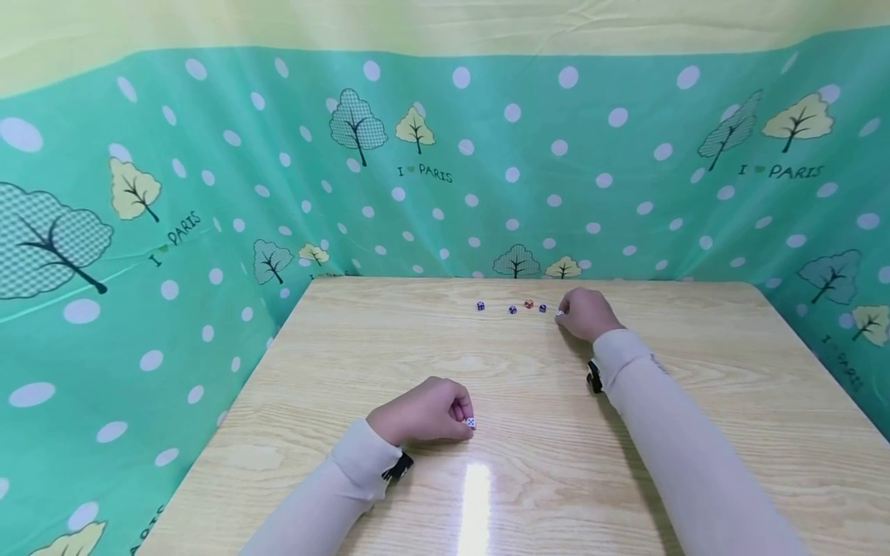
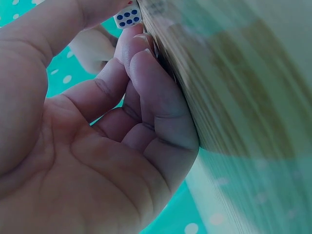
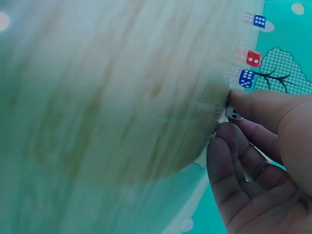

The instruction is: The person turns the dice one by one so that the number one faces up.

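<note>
My left hand (image 1: 427, 409) rests low over the near middle of the table and pinches a white die (image 1: 470, 422) between thumb and fingers. In the left wrist view that white die (image 2: 128, 17) shows a face of blue pips. Farther off, at the back of the table, my right hand (image 1: 589, 313) pinches another white die (image 1: 559, 313), mostly covered by the fingertips; one face of this die (image 3: 234, 113) shows dark pips. Just left of it sits a blue die (image 1: 542, 308), then a red die (image 1: 528, 304), and two more blue dice (image 1: 512, 310) beyond.
The pale wooden table (image 1: 334, 355) ends at a green curtain (image 1: 431, 208) with white dots and tree prints, which hangs along the back and both sides. A bright light reflection (image 1: 476, 506) lies on the near tabletop. Each wrist wears a black strap (image 1: 399, 466).
</note>
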A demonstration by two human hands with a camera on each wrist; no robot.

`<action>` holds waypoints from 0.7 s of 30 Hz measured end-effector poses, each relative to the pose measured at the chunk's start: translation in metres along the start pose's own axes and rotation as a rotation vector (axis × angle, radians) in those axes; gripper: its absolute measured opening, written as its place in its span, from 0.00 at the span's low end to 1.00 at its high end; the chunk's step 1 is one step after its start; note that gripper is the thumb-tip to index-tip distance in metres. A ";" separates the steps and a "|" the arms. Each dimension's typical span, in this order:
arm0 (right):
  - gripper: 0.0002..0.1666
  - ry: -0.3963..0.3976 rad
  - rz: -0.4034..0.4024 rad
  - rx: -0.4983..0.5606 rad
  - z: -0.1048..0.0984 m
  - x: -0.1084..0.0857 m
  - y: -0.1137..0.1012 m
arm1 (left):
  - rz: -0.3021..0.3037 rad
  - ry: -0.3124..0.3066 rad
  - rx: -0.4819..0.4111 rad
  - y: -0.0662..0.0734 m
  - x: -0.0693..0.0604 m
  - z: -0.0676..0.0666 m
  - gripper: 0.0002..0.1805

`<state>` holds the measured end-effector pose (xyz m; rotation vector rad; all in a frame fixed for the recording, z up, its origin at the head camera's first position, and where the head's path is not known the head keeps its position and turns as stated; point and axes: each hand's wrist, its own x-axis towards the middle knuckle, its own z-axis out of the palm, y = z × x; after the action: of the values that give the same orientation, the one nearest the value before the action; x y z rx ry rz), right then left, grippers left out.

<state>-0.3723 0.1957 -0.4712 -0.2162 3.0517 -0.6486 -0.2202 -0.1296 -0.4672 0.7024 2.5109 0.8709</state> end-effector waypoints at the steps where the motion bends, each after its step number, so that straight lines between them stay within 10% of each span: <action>1: 0.08 -0.003 -0.008 -0.005 -0.001 -0.001 0.001 | 0.001 -0.001 0.002 0.000 0.000 0.000 0.10; 21: 0.06 -0.085 -0.111 -0.047 -0.005 -0.050 -0.005 | 0.006 0.001 -0.001 -0.001 0.001 0.000 0.10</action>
<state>-0.3227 0.1996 -0.4652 -0.4057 2.9919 -0.5574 -0.2210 -0.1299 -0.4682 0.7095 2.5106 0.8742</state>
